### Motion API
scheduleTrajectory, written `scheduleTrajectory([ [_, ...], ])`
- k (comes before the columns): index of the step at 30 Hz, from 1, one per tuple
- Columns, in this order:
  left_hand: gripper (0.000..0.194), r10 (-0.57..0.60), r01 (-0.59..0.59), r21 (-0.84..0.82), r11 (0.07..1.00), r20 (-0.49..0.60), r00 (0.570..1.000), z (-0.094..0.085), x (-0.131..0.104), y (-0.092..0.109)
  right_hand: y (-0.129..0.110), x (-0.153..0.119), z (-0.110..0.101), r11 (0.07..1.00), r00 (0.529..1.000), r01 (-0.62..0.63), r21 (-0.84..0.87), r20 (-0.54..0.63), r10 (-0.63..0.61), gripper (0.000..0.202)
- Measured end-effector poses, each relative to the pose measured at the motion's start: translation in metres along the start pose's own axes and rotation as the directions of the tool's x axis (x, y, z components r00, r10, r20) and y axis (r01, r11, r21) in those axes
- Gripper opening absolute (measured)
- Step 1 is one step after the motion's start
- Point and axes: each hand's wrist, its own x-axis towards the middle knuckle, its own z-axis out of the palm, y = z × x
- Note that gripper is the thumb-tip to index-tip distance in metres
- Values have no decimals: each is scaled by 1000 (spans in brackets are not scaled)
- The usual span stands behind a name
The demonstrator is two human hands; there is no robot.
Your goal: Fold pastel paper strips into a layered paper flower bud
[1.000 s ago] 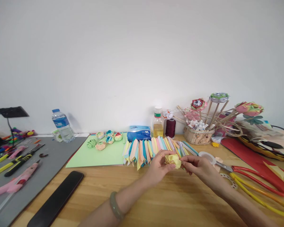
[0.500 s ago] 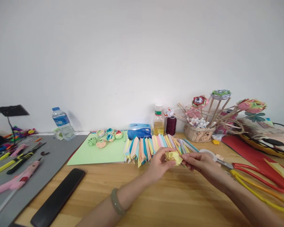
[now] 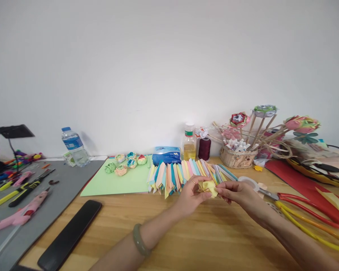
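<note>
Between my hands, above the wooden table, is a small yellow folded paper piece (image 3: 209,187). My left hand (image 3: 192,192) is closed on its left side, thumb in front and fingers behind. My right hand (image 3: 235,192) pinches its right edge between thumb and fingertips. Just behind my hands lies a fanned row of folded paper strips (image 3: 169,177) in several colours. Further left, several small paper flowers (image 3: 121,170) rest on a light green sheet (image 3: 101,188).
Large scissors (image 3: 307,207) with red and yellow handles lie by my right forearm, near a tape roll (image 3: 250,182). Behind stand a glue bottle (image 3: 189,143), a dark thread spool (image 3: 204,149) and a basket (image 3: 237,159). A black case (image 3: 70,233) and pink glue gun (image 3: 22,214) are left.
Both hands stay in almost the same place with the yellow paper. The right fingers have shifted slightly along its edge, and the view has moved a little.
</note>
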Motion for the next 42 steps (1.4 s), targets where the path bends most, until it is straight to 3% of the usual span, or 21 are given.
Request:
scheduleTrajectory([
  [9,31,23,-24,36,999,20,1000,1,-1,2,-2,-1,2,999,999,-33,8,-22,33,26],
  [20,32,56,-57,143,988,8,998,-2,0,-4,-3,-2,-4,996,998,16,-93,66,-10,33],
  [30,31,38,-42,158,987,27,999,-1,-1,0,-4,0,1,996,997,-77,-43,20,78,26],
  [42,30,132,-123,249,961,-16,991,-2,0,0,3,1,-3,987,999,7,-159,44,0,40],
])
